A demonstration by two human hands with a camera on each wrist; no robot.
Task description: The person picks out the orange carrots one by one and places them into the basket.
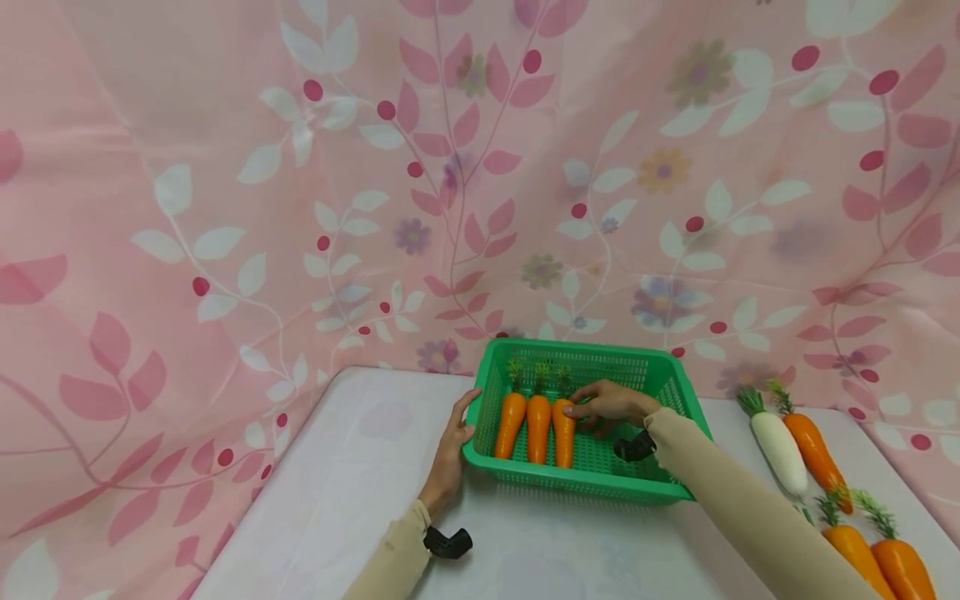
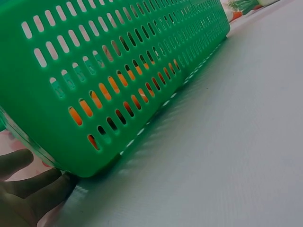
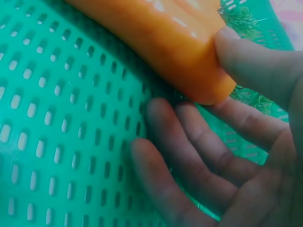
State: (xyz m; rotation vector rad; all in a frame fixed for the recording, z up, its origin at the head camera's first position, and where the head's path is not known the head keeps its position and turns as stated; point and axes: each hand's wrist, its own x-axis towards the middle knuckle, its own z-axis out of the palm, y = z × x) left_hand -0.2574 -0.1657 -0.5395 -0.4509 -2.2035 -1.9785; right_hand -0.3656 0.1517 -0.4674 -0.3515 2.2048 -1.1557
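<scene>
The green basket (image 1: 585, 480) sits on the worktop (image 1: 375, 467), and the thing being handled, the rightmost carrot (image 1: 564, 433), lies inside it near the middle. To its left in the basket are the middle carrot (image 1: 537, 429) and the leftmost carrot (image 1: 511, 425), side by side with their leafy ends towards the basket's far wall, I'd guess so they sit in a tidy row. The right hand (image 1: 615, 402) comes in over the basket's right side and pinches the rightmost carrot at its thick end, thumb on top and forefinger underneath, probably because that end is easiest to guide. The left hand (image 1: 450, 446) lies along the basket's left side with its fingers fairly straight, touching but not clenched, perhaps to keep it from sliding. So the handled carrot lies between the two hands: touching the right, apart from the left, with two carrots and the basket's left wall between. Right of the basket lie a white radish (image 1: 780, 454) and more carrots (image 1: 813, 450).
</scene>
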